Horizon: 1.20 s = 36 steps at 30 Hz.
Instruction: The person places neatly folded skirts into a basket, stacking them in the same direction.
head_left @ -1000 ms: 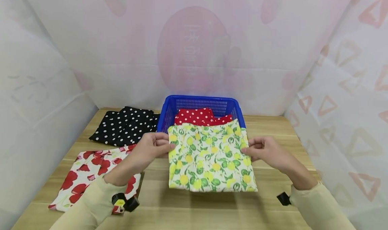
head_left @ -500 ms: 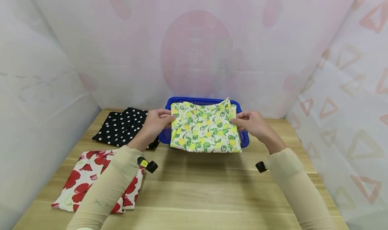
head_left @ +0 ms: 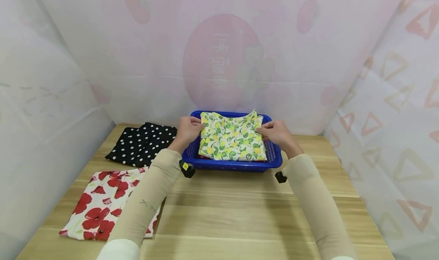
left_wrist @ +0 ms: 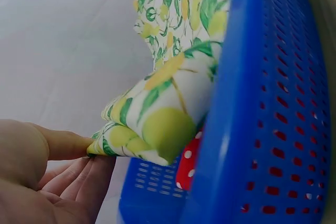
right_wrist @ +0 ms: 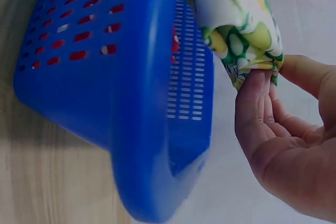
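A folded cloth with a lemon print [head_left: 233,138] lies level over the blue plastic basket [head_left: 236,166], within its rim in the head view. My left hand [head_left: 188,130] pinches its left edge between thumb and fingers; the left wrist view shows the same hand [left_wrist: 63,166] at a folded corner. On the opposite side my right hand [head_left: 277,133] pinches the right edge, and the right wrist view shows this hand [right_wrist: 294,124] beside the basket wall. Beneath the lemon cloth, a red polka-dot cloth [left_wrist: 189,163] shows inside the basket, mostly hidden.
Left of the basket lies a folded black cloth with white dots [head_left: 144,144]. Nearer the front left is a white cloth with red poppies [head_left: 99,206], partly covered by my left sleeve. Printed fabric walls [head_left: 154,88] enclose the wooden table [head_left: 219,214] at the back and sides.
Both hands have carried the lemon-print cloth away from me and lowered it over the basket. The basket's front rim, covered before, now shows, and the red cloth is hidden in the head view.
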{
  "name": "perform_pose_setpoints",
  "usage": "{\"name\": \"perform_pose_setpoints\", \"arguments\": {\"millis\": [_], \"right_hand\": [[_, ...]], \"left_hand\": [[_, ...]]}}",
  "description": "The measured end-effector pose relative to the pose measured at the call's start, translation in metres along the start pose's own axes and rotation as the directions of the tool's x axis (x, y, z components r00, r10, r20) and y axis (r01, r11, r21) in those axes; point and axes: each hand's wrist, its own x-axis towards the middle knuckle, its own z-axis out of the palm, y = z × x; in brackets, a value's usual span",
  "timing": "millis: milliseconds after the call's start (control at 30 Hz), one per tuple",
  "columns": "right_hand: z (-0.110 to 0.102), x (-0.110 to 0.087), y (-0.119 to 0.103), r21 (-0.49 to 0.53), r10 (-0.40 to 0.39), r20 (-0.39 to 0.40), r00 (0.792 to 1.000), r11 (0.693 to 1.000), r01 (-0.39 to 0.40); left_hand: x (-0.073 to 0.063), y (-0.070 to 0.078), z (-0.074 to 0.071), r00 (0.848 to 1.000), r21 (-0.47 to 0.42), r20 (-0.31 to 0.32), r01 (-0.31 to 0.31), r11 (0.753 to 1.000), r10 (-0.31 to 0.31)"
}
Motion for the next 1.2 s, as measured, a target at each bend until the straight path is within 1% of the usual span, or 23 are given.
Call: {"name": "perform_pose_setpoints", "arguments": {"millis": [133,233,400,467,567,667,733,800,833,900,967,1033,1100,1200], "right_hand": [[0.011,0.006,0.008,-0.055,-0.016,-0.023,1.0,0.998,0.015],[0.018,0.008,0.013,-0.114,-0.037,-0.047,0.998,0.993,0.032],[0.027,0.01,0.02,-0.197,-0.049,-0.071,0.996,0.98,0.034],[0.03,0.011,0.024,-0.234,-0.063,-0.079,0.995,0.971,0.043],[0.036,0.011,0.027,-0.292,-0.096,-0.095,0.991,0.954,0.064],[0.04,0.01,0.028,-0.34,-0.112,-0.095,0.989,0.937,0.073],[0.039,0.008,0.027,-0.365,-0.119,-0.092,0.989,0.928,0.078],[0.036,0.005,0.025,-0.372,-0.124,-0.087,0.989,0.924,0.083],[0.035,0.003,0.023,-0.374,-0.128,-0.087,0.988,0.923,0.086],[0.03,-0.002,0.019,-0.377,-0.133,-0.085,0.987,0.922,0.092],[0.026,-0.005,0.015,-0.384,-0.137,-0.076,0.988,0.918,0.098],[0.022,-0.008,0.011,-0.404,-0.149,-0.063,0.987,0.908,0.112],[0.017,-0.012,0.008,-0.433,-0.167,-0.041,0.985,0.891,0.133],[0.011,-0.017,0.005,-0.489,-0.191,0.006,0.982,0.856,0.169]], "left_hand": [[0.003,-0.009,0.009,1.0,0.101,0.002,-0.028,0.995,0.028],[0.005,-0.016,0.014,0.999,0.164,0.008,-0.036,0.986,0.035],[0.006,-0.022,0.018,0.999,0.229,-0.008,-0.03,0.973,0.032],[0.008,-0.022,0.018,0.999,0.255,-0.003,-0.032,0.966,0.034],[0.007,-0.02,0.02,0.999,0.332,0.013,-0.038,0.943,0.035],[0.003,-0.018,0.022,1.0,0.4,0.016,-0.023,0.916,0.018],[0.001,-0.016,0.025,1.0,0.438,0.011,-0.014,0.899,0.01],[-0.002,-0.014,0.024,1.0,0.461,0.01,-0.024,0.887,0.022],[-0.003,-0.013,0.023,0.999,0.477,0.011,-0.047,0.878,0.047],[-0.007,-0.01,0.018,0.994,0.479,0.022,-0.104,0.871,0.106],[-0.012,-0.006,0.009,0.985,0.473,0.032,-0.163,0.866,0.168],[-0.018,-0.003,-0.001,0.975,0.467,0.048,-0.214,0.858,0.217],[-0.024,0.0,-0.013,0.969,0.465,0.071,-0.244,0.851,0.238],[-0.035,0.001,-0.032,0.961,0.481,0.1,-0.272,0.833,0.256]]}}
